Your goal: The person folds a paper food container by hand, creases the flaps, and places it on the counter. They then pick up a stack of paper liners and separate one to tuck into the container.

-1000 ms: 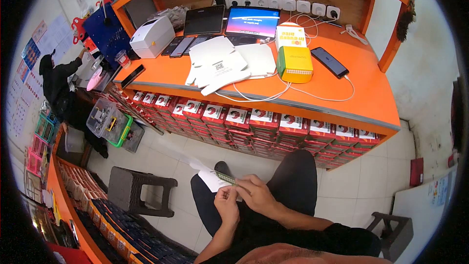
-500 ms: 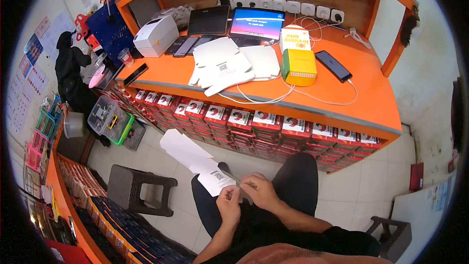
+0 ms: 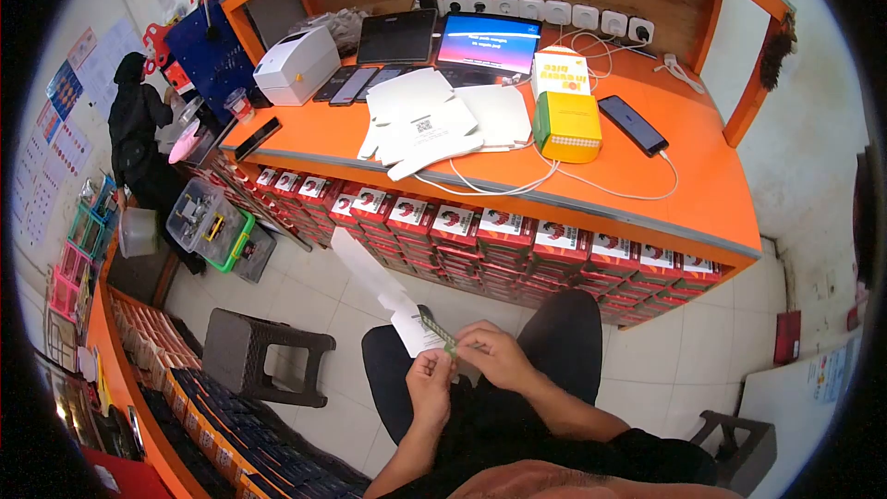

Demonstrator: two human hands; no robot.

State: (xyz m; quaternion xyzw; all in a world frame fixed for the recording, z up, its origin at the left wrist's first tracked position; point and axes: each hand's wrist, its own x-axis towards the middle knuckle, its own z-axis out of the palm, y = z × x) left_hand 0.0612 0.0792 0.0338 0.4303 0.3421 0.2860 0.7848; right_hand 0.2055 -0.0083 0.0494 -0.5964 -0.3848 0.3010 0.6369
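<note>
A thin white unfolded cardboard box (image 3: 366, 268) is held over my lap, tilted, with a green printed edge turned toward me. My left hand (image 3: 431, 390) is closed on its near end, thumb and fingers pinched together. My right hand (image 3: 492, 356) is closed at the green edge beside it, fingertips nearly meeting those of my left. What exactly lies between the fingertips is partly hidden. On the orange desk ahead lies a stack of similar white flat boxes (image 3: 416, 120), the top one bearing a QR code.
The orange desk (image 3: 702, 176) also carries a yellow box (image 3: 567, 125), a phone (image 3: 633, 125), a laptop (image 3: 487, 44) and a white printer (image 3: 297, 67). Red boxes (image 3: 504, 231) are stacked beneath. A dark stool (image 3: 268, 356) stands left. A person in black (image 3: 139, 129) stands far left.
The unfolded box has tilted in my hands, so its green printed side now shows and its white face is seen more edge-on. Both hands stay nearly in place.
</note>
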